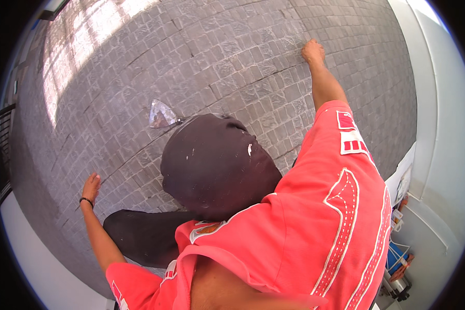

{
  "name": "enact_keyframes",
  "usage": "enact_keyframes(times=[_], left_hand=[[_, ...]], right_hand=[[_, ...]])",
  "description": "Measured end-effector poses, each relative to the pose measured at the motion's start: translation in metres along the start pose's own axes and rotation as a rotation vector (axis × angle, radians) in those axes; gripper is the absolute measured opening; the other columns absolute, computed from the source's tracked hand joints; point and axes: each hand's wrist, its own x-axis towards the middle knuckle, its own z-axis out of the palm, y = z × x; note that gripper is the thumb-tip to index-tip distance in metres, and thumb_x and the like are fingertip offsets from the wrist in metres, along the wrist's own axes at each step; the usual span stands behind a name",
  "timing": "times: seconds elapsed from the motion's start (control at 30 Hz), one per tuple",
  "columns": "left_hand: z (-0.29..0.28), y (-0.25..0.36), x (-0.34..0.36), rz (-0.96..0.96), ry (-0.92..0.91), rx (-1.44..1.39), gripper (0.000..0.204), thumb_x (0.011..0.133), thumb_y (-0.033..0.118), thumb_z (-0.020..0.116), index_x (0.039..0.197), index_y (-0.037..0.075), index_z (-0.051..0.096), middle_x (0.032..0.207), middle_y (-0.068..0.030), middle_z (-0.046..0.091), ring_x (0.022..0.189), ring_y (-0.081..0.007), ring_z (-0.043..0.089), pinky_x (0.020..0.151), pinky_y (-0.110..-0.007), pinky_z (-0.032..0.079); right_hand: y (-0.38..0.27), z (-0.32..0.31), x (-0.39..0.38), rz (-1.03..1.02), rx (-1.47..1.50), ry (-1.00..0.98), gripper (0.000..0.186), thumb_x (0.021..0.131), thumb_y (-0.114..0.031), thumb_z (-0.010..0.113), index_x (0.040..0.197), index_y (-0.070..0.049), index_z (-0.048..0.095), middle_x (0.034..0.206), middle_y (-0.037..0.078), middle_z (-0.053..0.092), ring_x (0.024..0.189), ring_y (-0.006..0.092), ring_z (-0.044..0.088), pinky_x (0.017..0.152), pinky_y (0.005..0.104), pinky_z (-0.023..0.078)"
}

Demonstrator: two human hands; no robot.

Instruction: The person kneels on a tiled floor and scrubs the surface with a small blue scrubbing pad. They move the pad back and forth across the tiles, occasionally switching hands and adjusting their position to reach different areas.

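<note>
Grey stone-block wall (232, 57), laid in small rectangular courses, sunlit pale at upper left. Silvery metal scraper blade (160, 114) against it. Coral-red shirt (315, 227) with white dotted stitching and white-red patches. Dark brown-black cap (212, 165) flecked with white paint. Black wristband (86, 200) at left hand (91, 185). White floor strip (36, 258) below.

In front of me a grey wall of small rectangular stone-textured blocks (227, 57) fills most of the view, its courses bending with the lens. Toward ten and eleven o'clock a bright patch of sunlight (72, 57) falls across it. At two to four o'clock a smooth white wall surface (439, 113) runs alongside the grey one. Down at seven o'clock lies a pale plain strip (36, 258). At nine o'clock I see dark metal railing bars (2, 139).
</note>
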Motion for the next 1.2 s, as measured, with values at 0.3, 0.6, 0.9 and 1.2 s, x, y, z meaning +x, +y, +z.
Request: enact_keyframes(times=[0.3, 0.6, 0.9, 1.2], left_hand=[[-0.013, -0.042, -0.005, -0.104, -0.006, -0.082, 0.088, 0.088, 0.061, 0.063, 0.157, 0.019, 0.028, 0.151, -0.0120, 0.046, 0.134, -0.0303, 0.046, 0.108, -0.049, 0.032], [-0.008, -0.019, -0.007, -0.042, -0.005, 0.028, 0.092, 0.087, 0.063, 0.063, 0.157, 0.015, 0.029, 0.151, -0.0142, 0.046, 0.135, -0.0310, 0.045, 0.110, -0.050, 0.030], [-0.003, -0.013, -0.019, -0.052, 0.010, 0.088, 0.089, 0.088, 0.064, 0.060, 0.157, 0.016, 0.030, 0.153, -0.0121, 0.044, 0.137, -0.0304, 0.044, 0.113, -0.051, 0.027], [-0.002, -0.009, -0.025, 0.019, 0.029, -0.026, 0.085, 0.091, 0.059, 0.060, 0.156, 0.014, 0.030, 0.152, -0.0132, 0.044, 0.134, -0.0308, 0.046, 0.109, -0.048, 0.032]], right_hand=[[0.127, 0.026, -0.308, -0.459, 0.109, -0.386, 0.073, 0.085, -0.022, 0.074, 0.149, -0.015, 0.039, 0.139, 0.027, 0.045, 0.114, 0.0446, 0.058, 0.089, 0.0497, 0.053], [0.028, 0.015, -0.074, -0.227, 0.329, 0.061, 0.060, 0.092, -0.025, 0.066, 0.145, -0.011, 0.043, 0.137, 0.027, 0.048, 0.114, 0.0457, 0.057, 0.093, 0.0473, 0.051], [-0.026, -0.001, -0.183, -0.944, 0.263, -0.102, 0.056, 0.089, -0.024, 0.067, 0.140, -0.012, 0.049, 0.134, 0.020, 0.051, 0.108, 0.0405, 0.061, 0.091, 0.0476, 0.051], [0.158, 0.003, -0.145, -0.445, 0.045, -0.415, 0.066, 0.083, -0.016, 0.074, 0.143, -0.016, 0.047, 0.131, 0.017, 0.057, 0.115, 0.0394, 0.060, 0.095, 0.0470, 0.051]])
